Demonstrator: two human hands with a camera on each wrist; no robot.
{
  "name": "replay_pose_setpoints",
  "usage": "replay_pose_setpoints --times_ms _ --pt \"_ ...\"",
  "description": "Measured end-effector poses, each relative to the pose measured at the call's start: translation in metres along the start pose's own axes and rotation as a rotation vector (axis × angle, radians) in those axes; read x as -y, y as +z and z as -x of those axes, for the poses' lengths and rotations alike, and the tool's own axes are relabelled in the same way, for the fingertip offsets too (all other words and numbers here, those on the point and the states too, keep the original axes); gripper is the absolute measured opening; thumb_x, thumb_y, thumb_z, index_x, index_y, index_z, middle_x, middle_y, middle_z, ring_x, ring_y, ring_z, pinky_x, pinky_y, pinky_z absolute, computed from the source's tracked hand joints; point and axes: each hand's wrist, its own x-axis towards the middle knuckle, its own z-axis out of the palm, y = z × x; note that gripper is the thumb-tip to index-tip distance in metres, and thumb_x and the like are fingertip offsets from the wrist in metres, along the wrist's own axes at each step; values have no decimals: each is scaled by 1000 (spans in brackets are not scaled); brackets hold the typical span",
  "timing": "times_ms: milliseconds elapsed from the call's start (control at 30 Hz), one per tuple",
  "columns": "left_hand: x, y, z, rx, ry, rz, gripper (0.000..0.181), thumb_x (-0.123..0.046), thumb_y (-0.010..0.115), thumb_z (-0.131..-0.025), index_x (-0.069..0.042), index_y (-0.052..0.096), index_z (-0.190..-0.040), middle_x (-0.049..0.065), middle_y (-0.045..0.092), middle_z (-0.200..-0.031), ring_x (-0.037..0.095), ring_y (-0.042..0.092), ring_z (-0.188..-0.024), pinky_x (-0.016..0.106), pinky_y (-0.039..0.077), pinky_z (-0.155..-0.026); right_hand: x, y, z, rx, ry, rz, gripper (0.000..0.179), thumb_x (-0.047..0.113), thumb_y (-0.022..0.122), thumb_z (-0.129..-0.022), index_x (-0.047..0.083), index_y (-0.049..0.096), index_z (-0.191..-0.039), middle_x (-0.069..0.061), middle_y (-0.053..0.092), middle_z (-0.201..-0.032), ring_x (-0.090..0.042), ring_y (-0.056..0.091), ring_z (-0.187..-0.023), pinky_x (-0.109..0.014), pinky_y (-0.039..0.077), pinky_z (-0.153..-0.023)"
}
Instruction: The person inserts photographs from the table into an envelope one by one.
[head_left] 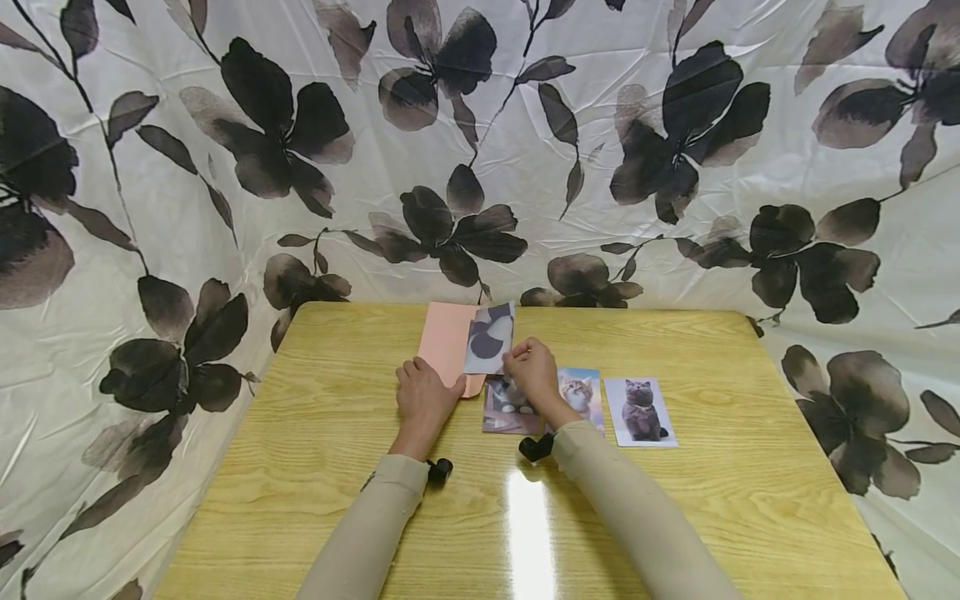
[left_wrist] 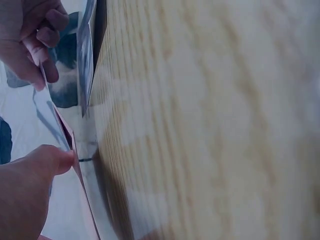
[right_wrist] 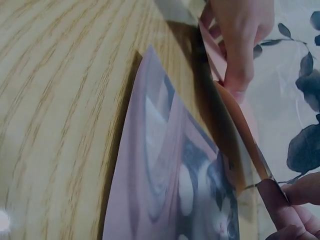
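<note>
A pink envelope [head_left: 444, 337] lies toward the table's far edge, its mouth facing right. My left hand [head_left: 426, 402] grips its near part, the thumb [left_wrist: 59, 159] close by the open edge. With the fingertips of my right hand [head_left: 534, 373] I pinch the lower right corner of a photo card [head_left: 491, 340] in grey, white and dark tones. The card's left edge meets the envelope's mouth. In the right wrist view the envelope's mouth [right_wrist: 239, 120] gapes between both hands. A kitten photo [right_wrist: 165, 150] lies just below, partly hidden by my right hand in the head view.
A second photo of an orange and white kitten [head_left: 581, 392] lies under my right wrist. Farther right is a photo of a sitting grey cat [head_left: 640, 411]. The wooden table [head_left: 315, 500] ends at a flowered white cloth [head_left: 525, 167] behind.
</note>
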Motion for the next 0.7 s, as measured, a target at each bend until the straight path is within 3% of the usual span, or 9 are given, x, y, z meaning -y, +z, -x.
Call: replay_pose_setpoints --times_ms 467,700 --pt "1 2 -1 6 5 -11 96 -60 75 -91 20 49 -138 32 58 -121 42 55 -114 46 59 -79 7 5 0 41 100 -14 17 23 77 -99 8 68 -96 -8 74 -84 -20 65 -68 -31 47 -59" --pt "0 3 0 -2 8 -5 96 -60 75 -92 20 49 -137 32 57 -121 42 55 -113 46 59 -79 7 9 -3 21 126 -7 17 22 79 -97 7 70 -93 -6 69 -84 -20 61 -71 -31 47 -63"
